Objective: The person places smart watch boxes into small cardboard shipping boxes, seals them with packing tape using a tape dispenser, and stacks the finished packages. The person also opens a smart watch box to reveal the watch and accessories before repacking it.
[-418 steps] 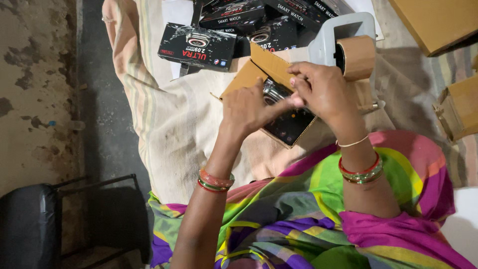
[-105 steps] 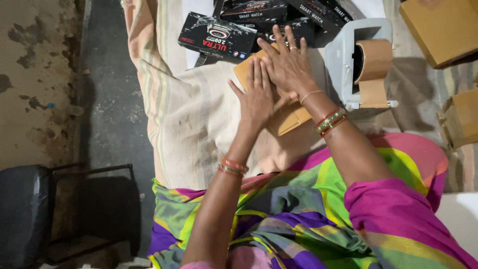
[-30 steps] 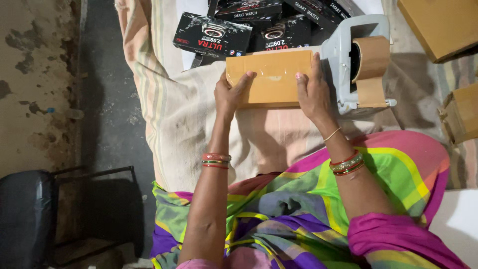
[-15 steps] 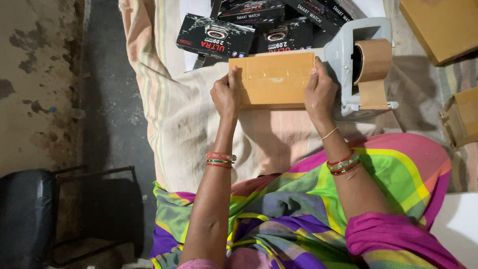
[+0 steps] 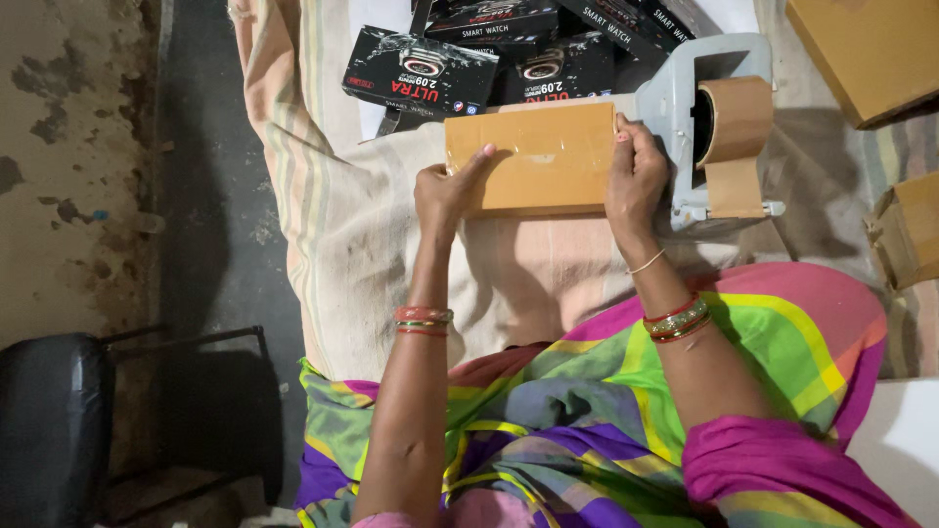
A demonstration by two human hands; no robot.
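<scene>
A flat brown cardboard box point(image 5: 548, 154) lies closed on a pale striped cloth point(image 5: 333, 225), with a strip of clear tape along its top face. My left hand point(image 5: 445, 191) holds its left end, the forefinger stretched over the top. My right hand point(image 5: 636, 176) grips the right end. Just right of that hand stands a grey tape dispenser point(image 5: 685, 117) with a roll of brown tape point(image 5: 736, 122).
Several black product boxes point(image 5: 421, 73) lie beyond the cardboard box. More brown cartons sit at the top right point(image 5: 866, 54) and right edge point(image 5: 910, 240). A black chair point(image 5: 59, 420) stands at the lower left on a stained floor. My lap is covered in bright multicoloured fabric point(image 5: 606, 420).
The cardboard box was being filled and shut earlier; over the last second both hands have slid it slightly up and right, closer to the tape dispenser.
</scene>
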